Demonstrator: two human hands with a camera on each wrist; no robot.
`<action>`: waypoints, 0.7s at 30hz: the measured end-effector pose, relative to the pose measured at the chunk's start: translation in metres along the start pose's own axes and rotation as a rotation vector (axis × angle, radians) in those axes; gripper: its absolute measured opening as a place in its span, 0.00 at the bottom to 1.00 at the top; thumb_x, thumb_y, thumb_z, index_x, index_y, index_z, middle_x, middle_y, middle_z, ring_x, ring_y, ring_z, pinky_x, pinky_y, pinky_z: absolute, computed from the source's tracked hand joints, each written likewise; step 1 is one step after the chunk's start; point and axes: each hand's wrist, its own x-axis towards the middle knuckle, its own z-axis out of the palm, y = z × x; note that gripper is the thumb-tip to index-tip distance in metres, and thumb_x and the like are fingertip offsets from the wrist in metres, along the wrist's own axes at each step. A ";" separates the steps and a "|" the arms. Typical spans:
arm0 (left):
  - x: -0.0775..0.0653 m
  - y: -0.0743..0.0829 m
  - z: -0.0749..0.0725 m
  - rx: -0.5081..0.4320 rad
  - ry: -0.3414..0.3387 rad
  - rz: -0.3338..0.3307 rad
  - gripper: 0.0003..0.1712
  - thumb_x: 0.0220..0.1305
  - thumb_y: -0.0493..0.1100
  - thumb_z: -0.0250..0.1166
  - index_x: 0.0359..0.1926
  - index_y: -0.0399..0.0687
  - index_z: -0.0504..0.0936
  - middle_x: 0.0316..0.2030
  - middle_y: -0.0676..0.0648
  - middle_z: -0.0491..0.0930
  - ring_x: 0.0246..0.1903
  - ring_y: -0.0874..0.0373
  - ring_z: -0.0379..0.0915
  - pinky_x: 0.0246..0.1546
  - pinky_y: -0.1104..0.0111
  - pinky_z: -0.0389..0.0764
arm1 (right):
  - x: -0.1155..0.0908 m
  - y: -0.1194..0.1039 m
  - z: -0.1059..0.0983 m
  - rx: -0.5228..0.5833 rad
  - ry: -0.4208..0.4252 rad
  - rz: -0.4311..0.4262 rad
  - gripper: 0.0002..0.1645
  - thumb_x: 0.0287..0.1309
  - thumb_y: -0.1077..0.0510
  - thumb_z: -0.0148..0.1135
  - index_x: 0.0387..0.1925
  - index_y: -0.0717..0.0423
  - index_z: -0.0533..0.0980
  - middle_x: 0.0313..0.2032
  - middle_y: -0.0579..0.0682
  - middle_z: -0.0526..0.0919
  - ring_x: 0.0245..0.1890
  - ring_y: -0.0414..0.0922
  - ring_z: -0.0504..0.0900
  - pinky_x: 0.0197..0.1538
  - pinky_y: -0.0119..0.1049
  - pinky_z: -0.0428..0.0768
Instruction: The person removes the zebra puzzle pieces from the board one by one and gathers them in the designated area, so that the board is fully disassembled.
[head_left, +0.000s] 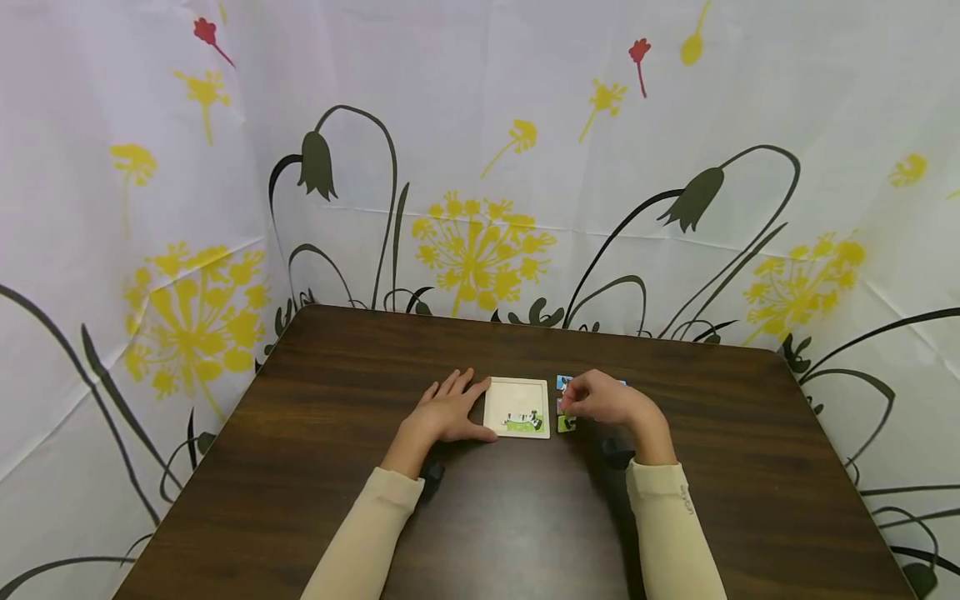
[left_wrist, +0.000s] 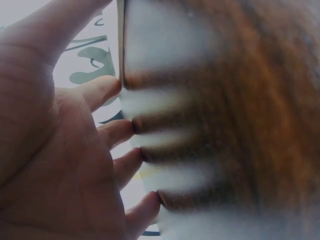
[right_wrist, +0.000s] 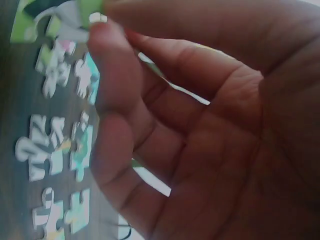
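Note:
A light wooden puzzle tray (head_left: 513, 396) lies on the table, with a zebra picture on a green patch (head_left: 522, 421) along its lower right. My left hand (head_left: 447, 414) is spread at the tray's left side, thumb at the near corner and index finger at the far one. In the left wrist view, the other fingertips (left_wrist: 150, 200) rest on the tabletop. Right of the tray, my right hand (head_left: 603, 397) pinches a green, grey and white puzzle piece (right_wrist: 92, 6) between thumb and index finger. More puzzle pieces (right_wrist: 37, 147) lie below that hand, partly hidden by it.
The dark wooden table (head_left: 517, 517) extends to both sides and toward me. Behind it hangs a white curtain (head_left: 480, 100) printed with flowers. Small blue and green pieces (head_left: 566, 423) show beside the tray's right edge.

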 end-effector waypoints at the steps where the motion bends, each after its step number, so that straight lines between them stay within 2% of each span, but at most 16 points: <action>1: 0.000 0.000 0.000 0.000 -0.002 -0.002 0.62 0.64 0.71 0.73 0.89 0.66 0.49 0.89 0.45 0.40 0.88 0.44 0.30 0.85 0.38 0.38 | -0.001 0.002 -0.001 -0.005 -0.005 0.016 0.07 0.69 0.65 0.65 0.35 0.65 0.85 0.32 0.50 0.84 0.31 0.41 0.74 0.37 0.35 0.75; 4: 0.000 -0.001 0.000 -0.005 -0.012 -0.007 0.63 0.63 0.71 0.73 0.89 0.66 0.48 0.89 0.45 0.39 0.88 0.44 0.30 0.85 0.38 0.38 | -0.002 0.004 0.000 -0.002 -0.018 0.066 0.07 0.69 0.66 0.65 0.34 0.64 0.84 0.31 0.48 0.83 0.31 0.41 0.73 0.36 0.35 0.73; 9: 0.000 -0.001 0.001 -0.012 -0.009 -0.007 0.63 0.63 0.70 0.74 0.89 0.66 0.49 0.89 0.45 0.40 0.88 0.44 0.30 0.85 0.38 0.38 | -0.001 0.006 0.002 -0.006 -0.025 0.104 0.05 0.67 0.66 0.64 0.34 0.63 0.84 0.31 0.47 0.81 0.31 0.42 0.73 0.35 0.34 0.72; 18: 0.000 0.000 -0.001 -0.014 -0.010 -0.007 0.62 0.64 0.70 0.74 0.89 0.66 0.49 0.89 0.44 0.39 0.88 0.44 0.29 0.85 0.38 0.37 | 0.004 0.011 0.006 -0.023 -0.023 0.073 0.05 0.65 0.67 0.65 0.32 0.63 0.83 0.30 0.47 0.80 0.29 0.41 0.72 0.35 0.34 0.71; 21: 0.000 0.000 -0.001 -0.021 -0.009 -0.005 0.63 0.64 0.70 0.74 0.89 0.66 0.49 0.89 0.45 0.39 0.88 0.44 0.29 0.85 0.38 0.37 | 0.006 0.012 0.006 -0.027 -0.023 0.069 0.05 0.66 0.66 0.65 0.34 0.64 0.84 0.32 0.48 0.82 0.31 0.41 0.74 0.36 0.34 0.73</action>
